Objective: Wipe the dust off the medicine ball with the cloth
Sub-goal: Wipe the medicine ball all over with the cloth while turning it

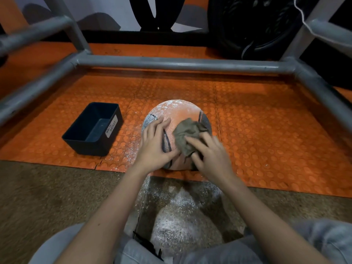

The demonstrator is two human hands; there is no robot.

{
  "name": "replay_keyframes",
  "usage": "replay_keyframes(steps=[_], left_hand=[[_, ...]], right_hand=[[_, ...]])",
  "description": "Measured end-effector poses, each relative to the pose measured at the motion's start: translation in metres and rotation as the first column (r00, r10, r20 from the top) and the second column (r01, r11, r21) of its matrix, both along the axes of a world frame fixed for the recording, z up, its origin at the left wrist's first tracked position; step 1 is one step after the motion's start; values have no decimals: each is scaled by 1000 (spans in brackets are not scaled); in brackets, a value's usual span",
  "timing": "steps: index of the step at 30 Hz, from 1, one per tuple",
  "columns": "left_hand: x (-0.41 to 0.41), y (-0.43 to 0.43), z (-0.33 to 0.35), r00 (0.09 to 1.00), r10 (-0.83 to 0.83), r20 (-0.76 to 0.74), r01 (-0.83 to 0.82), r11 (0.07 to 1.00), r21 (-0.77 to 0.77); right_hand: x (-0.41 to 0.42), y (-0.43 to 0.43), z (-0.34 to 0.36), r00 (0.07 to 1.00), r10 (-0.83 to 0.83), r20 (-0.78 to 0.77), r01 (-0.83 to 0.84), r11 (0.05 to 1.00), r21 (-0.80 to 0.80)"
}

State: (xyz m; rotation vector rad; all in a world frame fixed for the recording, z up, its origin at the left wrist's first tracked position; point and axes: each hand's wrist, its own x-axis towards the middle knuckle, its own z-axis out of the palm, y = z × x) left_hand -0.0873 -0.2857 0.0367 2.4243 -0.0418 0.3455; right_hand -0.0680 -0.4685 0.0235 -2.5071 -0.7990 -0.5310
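An orange and grey medicine ball [178,113] rests on the orange studded mat, its far top still dusted white. My left hand [155,144] lies flat on the ball's left side, fingers spread, steadying it. My right hand [208,155] presses a crumpled olive-grey cloth [187,134] against the ball's upper right face, fingers gripping the cloth's near edge. The near lower part of the ball is hidden behind both hands.
A dark blue bin [93,129] labelled waste basket stands left of the ball. A grey pipe frame [181,62] surrounds the mat [266,130]. White powder lies on the floor [177,212] between my knees. A black tyre [253,23] stands at the back right.
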Motion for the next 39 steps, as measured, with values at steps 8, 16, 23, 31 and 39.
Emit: replay_keyframes(steps=[8, 16, 23, 31, 39], left_hand=[[2, 4, 4, 998, 9, -60, -9, 1000, -6], [2, 5, 0, 999, -32, -4, 32, 998, -45], [1, -12, 7, 977, 200, 72, -170, 939, -298], [-1, -13, 0, 993, 114, -3, -113, 990, 79], [-4, -15, 6, 991, 130, 41, -127, 989, -73]], right_hand=[[30, -36, -16, 769, -243, -591, 481, 829, 285], [13, -3, -3, 936, -121, -330, 236, 911, 337], [-13, -13, -5, 930, -52, -364, 173, 935, 309], [15, -17, 32, 923, -63, -380, 282, 782, 556], [-1, -13, 5, 909, -96, -406, 266, 884, 385]])
